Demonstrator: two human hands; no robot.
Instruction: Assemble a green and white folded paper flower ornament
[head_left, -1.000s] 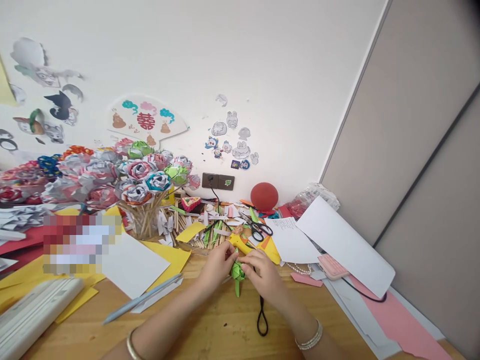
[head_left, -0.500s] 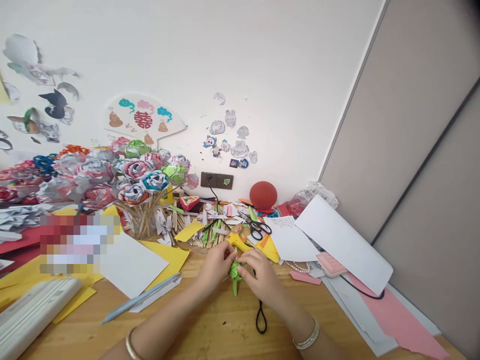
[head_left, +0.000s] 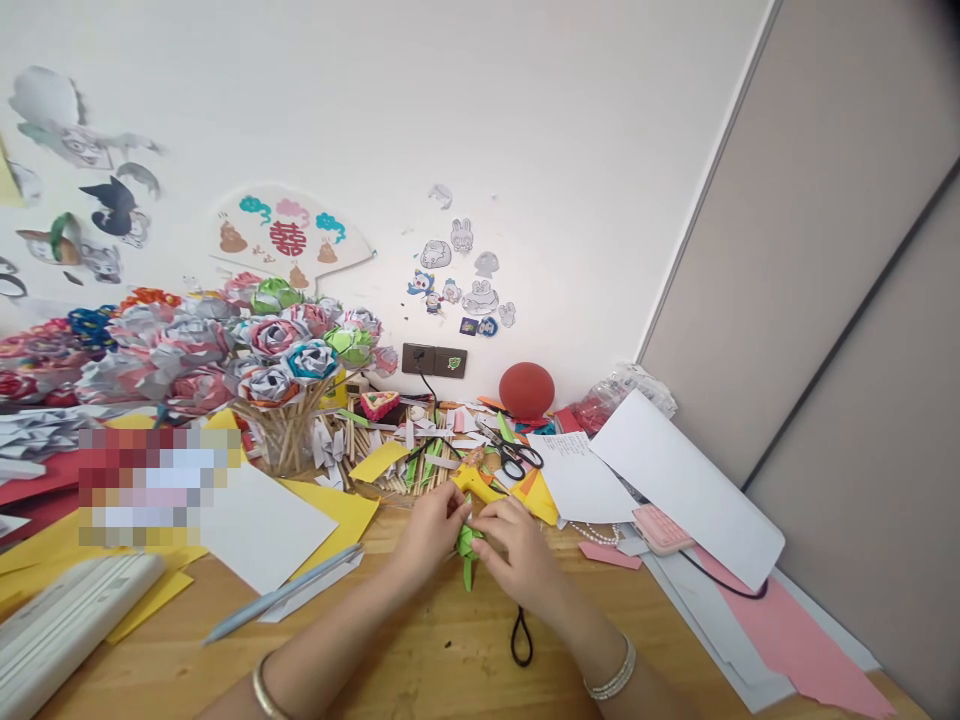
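Observation:
A small piece of folded green paper (head_left: 469, 545) is held between my two hands over the wooden table, with a narrow green strip pointing down from it. My left hand (head_left: 433, 522) pinches its upper left edge between thumb and fingers. From the other side, my right hand (head_left: 517, 548) grips it with curled fingers and thumb. The fingers hide part of the folds. Just beyond my fingertips lies a yellow glue gun (head_left: 480, 487), and black-handled scissors (head_left: 514, 458) rest behind it.
Folded paper flowers (head_left: 274, 345) stand in a clear container at the back left. A pale blue pen (head_left: 283, 594) lies left of my forearms. A black cord loop (head_left: 521, 637) is near my right wrist. White sheets (head_left: 686, 490) and pink paper (head_left: 806, 640) lie right.
The green paper has turned slightly, and its lower strip has shifted a little left. Both hands keep their pinch in almost the same place.

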